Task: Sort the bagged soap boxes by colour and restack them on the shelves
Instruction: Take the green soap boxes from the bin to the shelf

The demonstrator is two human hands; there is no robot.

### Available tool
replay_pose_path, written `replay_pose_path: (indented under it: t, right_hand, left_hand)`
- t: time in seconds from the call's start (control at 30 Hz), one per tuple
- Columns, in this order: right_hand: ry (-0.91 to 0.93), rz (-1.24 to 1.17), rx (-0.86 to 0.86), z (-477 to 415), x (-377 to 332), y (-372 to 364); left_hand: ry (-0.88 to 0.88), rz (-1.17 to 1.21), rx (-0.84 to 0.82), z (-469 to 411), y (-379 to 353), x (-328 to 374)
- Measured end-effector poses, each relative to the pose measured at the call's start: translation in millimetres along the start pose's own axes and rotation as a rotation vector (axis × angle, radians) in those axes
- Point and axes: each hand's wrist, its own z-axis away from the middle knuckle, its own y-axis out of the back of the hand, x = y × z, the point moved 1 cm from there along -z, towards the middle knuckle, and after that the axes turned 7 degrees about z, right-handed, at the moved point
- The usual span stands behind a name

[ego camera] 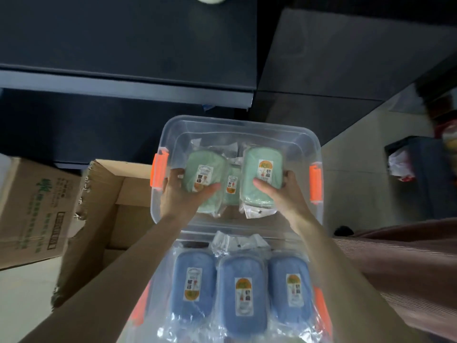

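Far clear bin (237, 122), orange latches (158, 173) on its sides, sat on the floor below the dark shelves (123, 82).
- Three green bagged boxes lay in it.
- Left hand (183, 191) gripped the left green soap box (206, 179): thumb across the labelled top, fingers curled round the outer long edge.
- Right hand (279, 191) mirrored this on the right green soap box (262, 179).
- Third green box (231, 186) lay lower between the two, touched by neither hand.

Both held boxes ran with their long axes pointing away from the person, toward the shelves, so the shelves lay straight ahead of each grip. Neither hand looked nearer.

Near bin (272, 233) held three blue soap boxes (241, 295) side by side in their bags, between the forearms. An open cardboard carton (37, 206) stood left of the bins.

Judgement: green pair about to be lifted out; whether they had cleared the bin floor I could not tell.
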Motion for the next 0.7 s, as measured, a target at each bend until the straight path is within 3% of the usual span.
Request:
replay_pose_path:
  t: [0.23, 0.43, 0.7]
  right_hand:
    - [0.188, -0.088, -0.065, 101, -60, 12]
    - [0.286, -0.167, 0.006, 196, -111, 27]
    - [0.47, -0.156, -0.023, 330, -158, 26]
  left_hand:
    - [-0.044, 0.279, -0.105, 78, 66, 38]
    - [-0.106, 0.479, -0.222, 156, 121, 69]
    - [-0.287, 0.464, -0.115, 267, 207, 82]
